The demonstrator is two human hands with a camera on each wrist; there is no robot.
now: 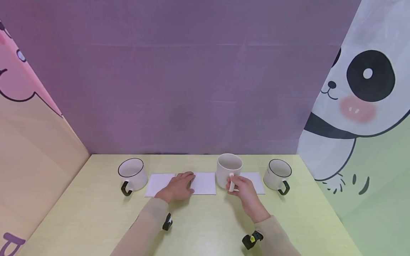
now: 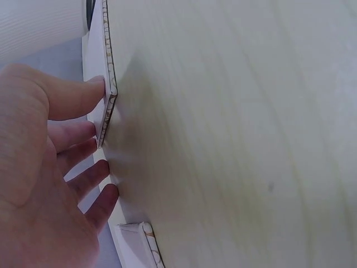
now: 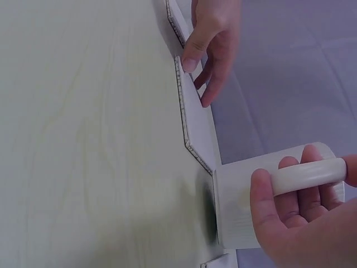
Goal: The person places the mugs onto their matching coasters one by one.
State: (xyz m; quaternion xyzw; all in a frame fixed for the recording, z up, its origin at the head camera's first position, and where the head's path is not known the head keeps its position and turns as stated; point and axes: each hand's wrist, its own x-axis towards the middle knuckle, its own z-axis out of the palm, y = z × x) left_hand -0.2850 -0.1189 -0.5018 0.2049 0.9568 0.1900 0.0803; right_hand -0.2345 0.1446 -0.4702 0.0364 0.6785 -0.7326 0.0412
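Observation:
My right hand (image 1: pixel 245 193) grips the handle of a plain white mug (image 1: pixel 225 172). In the right wrist view, the fingers curl round the white handle (image 3: pixel 309 175). This mug is upright, between the middle and right white boards, and its shadow suggests it is slightly off the table. My left hand (image 1: pixel 179 186) rests at the left end of the middle board (image 1: pixel 204 184), the thumb touching its near corner. The left wrist view shows the thumb (image 2: pixel 78 96) on that board (image 2: pixel 102 72), with the other fingers extended and fairly straight.
A black-rimmed white mug (image 1: pixel 134 176) with a black handle stands at the left, and a similar mug (image 1: pixel 276 176) stands at the right. Another board (image 1: pixel 159 181) lies left of my left hand, and one (image 1: pixel 254 181) lies behind my right hand. A purple backdrop (image 1: pixel 192 89) rises behind the table (image 1: pixel 205 227).

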